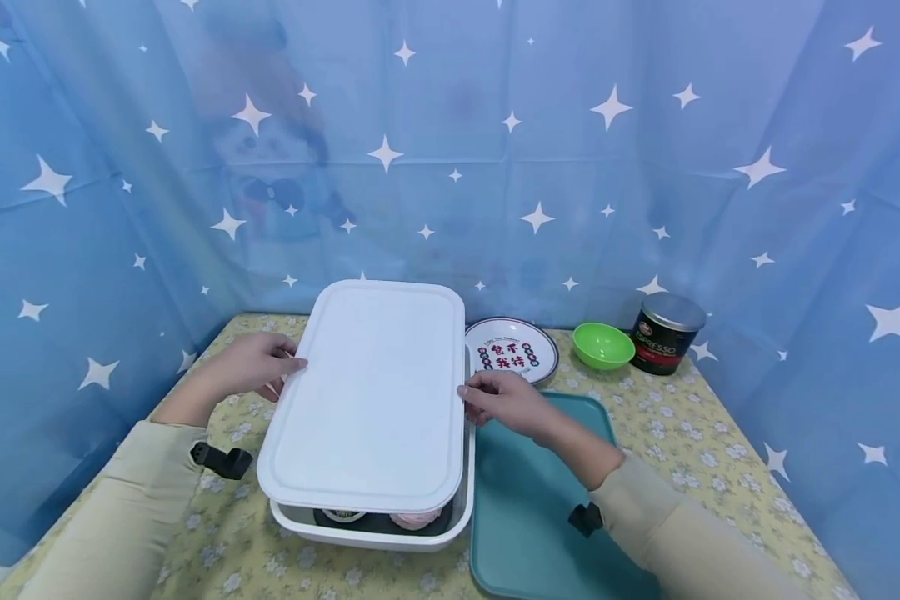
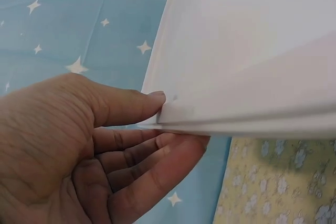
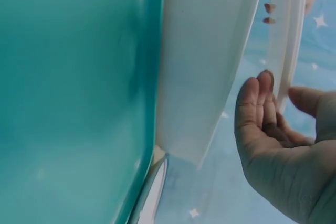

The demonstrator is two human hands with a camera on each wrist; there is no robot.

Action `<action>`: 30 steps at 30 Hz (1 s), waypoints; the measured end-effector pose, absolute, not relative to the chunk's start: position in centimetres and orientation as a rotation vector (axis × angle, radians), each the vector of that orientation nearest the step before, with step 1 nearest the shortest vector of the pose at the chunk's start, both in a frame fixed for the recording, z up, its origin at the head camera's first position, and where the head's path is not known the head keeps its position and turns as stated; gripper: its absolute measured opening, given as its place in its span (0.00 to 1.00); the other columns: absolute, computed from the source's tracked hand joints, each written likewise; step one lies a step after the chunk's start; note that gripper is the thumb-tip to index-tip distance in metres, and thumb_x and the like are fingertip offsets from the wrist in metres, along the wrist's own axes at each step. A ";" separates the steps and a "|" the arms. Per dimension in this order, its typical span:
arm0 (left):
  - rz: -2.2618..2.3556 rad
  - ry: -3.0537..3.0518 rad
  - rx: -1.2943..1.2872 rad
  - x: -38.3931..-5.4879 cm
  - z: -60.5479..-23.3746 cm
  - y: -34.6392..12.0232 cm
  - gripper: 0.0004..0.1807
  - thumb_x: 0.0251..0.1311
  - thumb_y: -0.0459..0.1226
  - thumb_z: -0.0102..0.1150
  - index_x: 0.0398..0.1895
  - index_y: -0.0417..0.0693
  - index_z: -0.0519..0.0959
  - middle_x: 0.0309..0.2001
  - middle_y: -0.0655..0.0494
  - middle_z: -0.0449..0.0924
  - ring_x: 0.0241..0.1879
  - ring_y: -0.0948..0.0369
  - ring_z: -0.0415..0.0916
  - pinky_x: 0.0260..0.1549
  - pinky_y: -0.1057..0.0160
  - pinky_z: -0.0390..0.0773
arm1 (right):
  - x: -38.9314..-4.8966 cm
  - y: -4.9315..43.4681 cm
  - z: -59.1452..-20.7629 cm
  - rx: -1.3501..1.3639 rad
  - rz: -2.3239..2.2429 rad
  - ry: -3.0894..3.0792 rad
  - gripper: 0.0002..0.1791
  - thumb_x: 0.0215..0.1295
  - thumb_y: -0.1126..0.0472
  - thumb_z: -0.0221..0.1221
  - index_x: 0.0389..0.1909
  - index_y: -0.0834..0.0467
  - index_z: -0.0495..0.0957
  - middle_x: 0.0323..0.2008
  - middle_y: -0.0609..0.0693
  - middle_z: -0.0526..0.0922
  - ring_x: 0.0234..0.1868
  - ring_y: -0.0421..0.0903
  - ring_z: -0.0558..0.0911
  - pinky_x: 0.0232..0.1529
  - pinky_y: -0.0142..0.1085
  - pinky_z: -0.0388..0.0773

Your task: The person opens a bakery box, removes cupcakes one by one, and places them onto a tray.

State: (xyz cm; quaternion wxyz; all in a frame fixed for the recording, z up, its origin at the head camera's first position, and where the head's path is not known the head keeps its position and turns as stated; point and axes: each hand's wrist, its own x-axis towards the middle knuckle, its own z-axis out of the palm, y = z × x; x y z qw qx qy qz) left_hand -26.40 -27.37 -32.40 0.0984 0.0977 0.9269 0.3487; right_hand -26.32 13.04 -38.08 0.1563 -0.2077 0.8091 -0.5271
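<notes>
Both hands hold a white rectangular lid (image 1: pixel 371 392) tilted above a white storage box (image 1: pixel 375 537). The left hand (image 1: pixel 251 364) pinches the lid's left edge; in the left wrist view the thumb (image 2: pixel 139 106) lies on top with fingers beneath. On the opposite edge, the right hand (image 1: pixel 506 402) grips with its thumb above and fingers below, as the right wrist view shows at the lid's rim (image 3: pixel 294 35). A gap at the box's near end reveals a pink round thing (image 1: pixel 416 520) and a round container (image 1: pixel 343 516) on a dark surface. The lid hides the rest.
A teal tray (image 1: pixel 540 500) lies right of the box, under the right forearm. Behind it are a white plate (image 1: pixel 525 346) with red characters, a green bowl (image 1: pixel 602 346) and a black espresso can (image 1: pixel 663 333). A starry blue curtain (image 1: pixel 450 100) surrounds the flowered tablecloth (image 1: pixel 682 425).
</notes>
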 end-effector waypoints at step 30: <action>0.990 2.933 0.057 -23.7 -29.3 -36.1 0.32 0.73 0.50 0.54 0.64 0.31 0.69 0.53 0.34 0.76 0.37 0.54 0.82 0.32 0.56 0.85 | -28.3 3.3 -35.2 -0.573 -1.725 2.010 0.15 0.75 0.56 0.58 0.53 0.63 0.78 0.45 0.57 0.84 0.48 0.59 0.83 0.53 0.55 0.79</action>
